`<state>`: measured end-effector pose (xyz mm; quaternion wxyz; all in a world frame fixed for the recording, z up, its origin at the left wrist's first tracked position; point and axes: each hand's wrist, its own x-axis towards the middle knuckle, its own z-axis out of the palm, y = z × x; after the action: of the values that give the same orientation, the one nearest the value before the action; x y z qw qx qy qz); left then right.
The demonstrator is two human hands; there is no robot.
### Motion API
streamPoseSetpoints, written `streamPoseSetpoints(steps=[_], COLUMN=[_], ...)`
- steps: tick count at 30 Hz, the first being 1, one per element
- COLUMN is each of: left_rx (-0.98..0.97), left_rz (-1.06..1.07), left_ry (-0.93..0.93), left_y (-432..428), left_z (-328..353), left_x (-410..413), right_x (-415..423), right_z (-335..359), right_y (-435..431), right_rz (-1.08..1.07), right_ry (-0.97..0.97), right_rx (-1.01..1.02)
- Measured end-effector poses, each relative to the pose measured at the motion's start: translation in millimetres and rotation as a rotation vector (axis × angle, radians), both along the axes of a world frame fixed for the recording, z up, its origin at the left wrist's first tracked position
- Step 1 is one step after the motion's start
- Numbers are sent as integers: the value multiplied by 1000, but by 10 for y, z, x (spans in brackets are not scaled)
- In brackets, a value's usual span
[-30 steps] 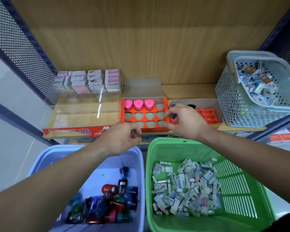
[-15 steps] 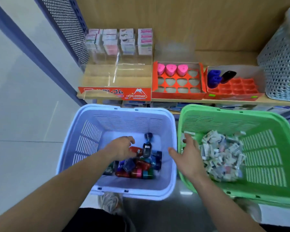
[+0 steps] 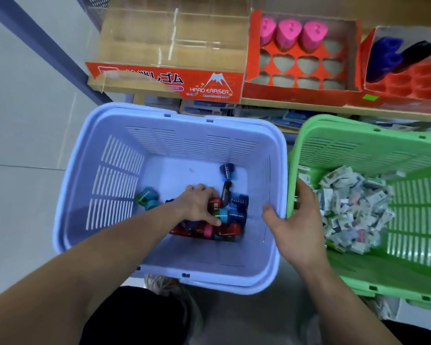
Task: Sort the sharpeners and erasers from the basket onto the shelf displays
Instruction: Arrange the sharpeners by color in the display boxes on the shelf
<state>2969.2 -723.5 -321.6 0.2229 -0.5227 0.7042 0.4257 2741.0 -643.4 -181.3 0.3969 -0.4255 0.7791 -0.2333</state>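
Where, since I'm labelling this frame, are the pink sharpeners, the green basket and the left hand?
pink sharpeners [image 3: 289, 33]: head view, top of the middle one.
green basket [image 3: 358, 151]: head view, its far slotted wall.
left hand [image 3: 198, 205]: head view, back of the hand.

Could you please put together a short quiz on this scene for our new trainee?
1. True or false: the left hand is inside the purple basket, on the pile of sharpeners.
2. How many pink sharpeners stand in the orange tray? A) two B) three C) five
3. Fill in the blank: the wrapped erasers lie in the ____ basket.

Key: 1. True. 2. B. 3. green.
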Motion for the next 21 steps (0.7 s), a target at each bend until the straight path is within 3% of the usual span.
streamPoseSetpoints(steps=[12,21], left_rx=[64,216], left_rz=[113,137], left_ry=[111,99], left_y=[35,72], left_z=[77,126], left_x=[-179,-257], right_x=[33,15], right_z=[26,-10], right_y=[2,5], right_rz=[-16,-22], right_ry=[-12,-17], right_rx=[-26,-43])
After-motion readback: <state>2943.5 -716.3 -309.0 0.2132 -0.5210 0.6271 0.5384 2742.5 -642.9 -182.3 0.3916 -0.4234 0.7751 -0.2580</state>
